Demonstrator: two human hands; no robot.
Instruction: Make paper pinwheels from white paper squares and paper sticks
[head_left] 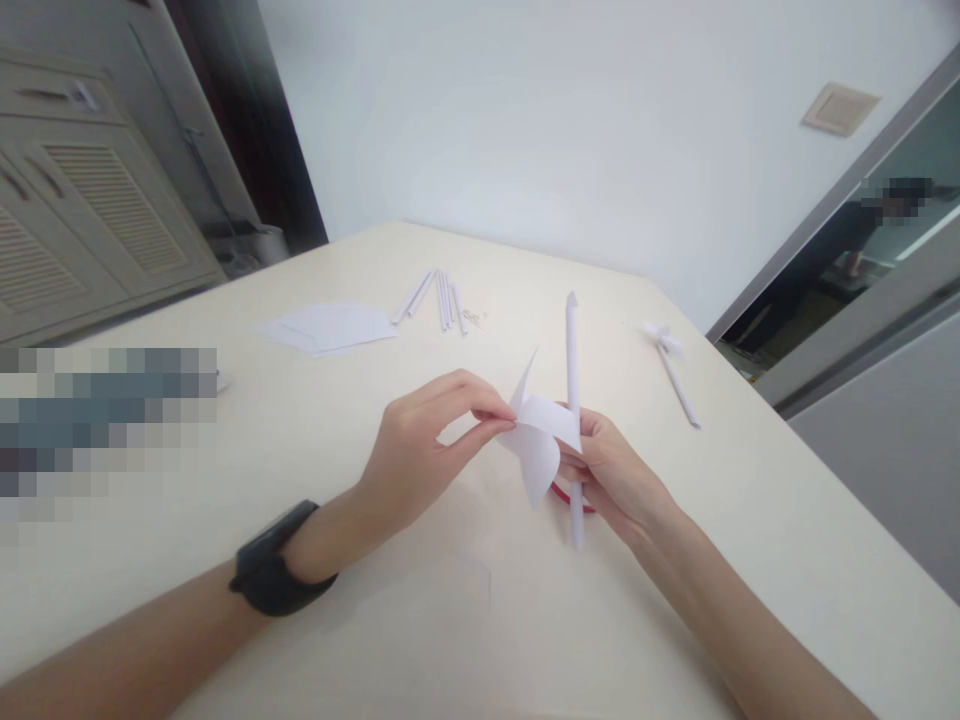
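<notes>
A white paper pinwheel (538, 455) with curled blades is held above the table between my two hands. My left hand (420, 450), with a black watch on its wrist, pinches the pinwheel near its middle between thumb and fingertips. Behind a blade, my right hand (619, 465) grips a rolled white paper stick (573, 350), which stands nearly upright in view. Some of the right fingers are hidden by the paper. A red curved thing (562, 496) shows below the right hand, mostly covered, its kind unclear.
On the pale table (337, 660) lie a stack of white paper sheets (337, 328), several rolled paper sticks (446, 300) and tiny pieces (474, 319). Another pinwheel on a stick (679, 385) lies at the right. A wall bounds the back; a person (847, 235) is beyond the right edge.
</notes>
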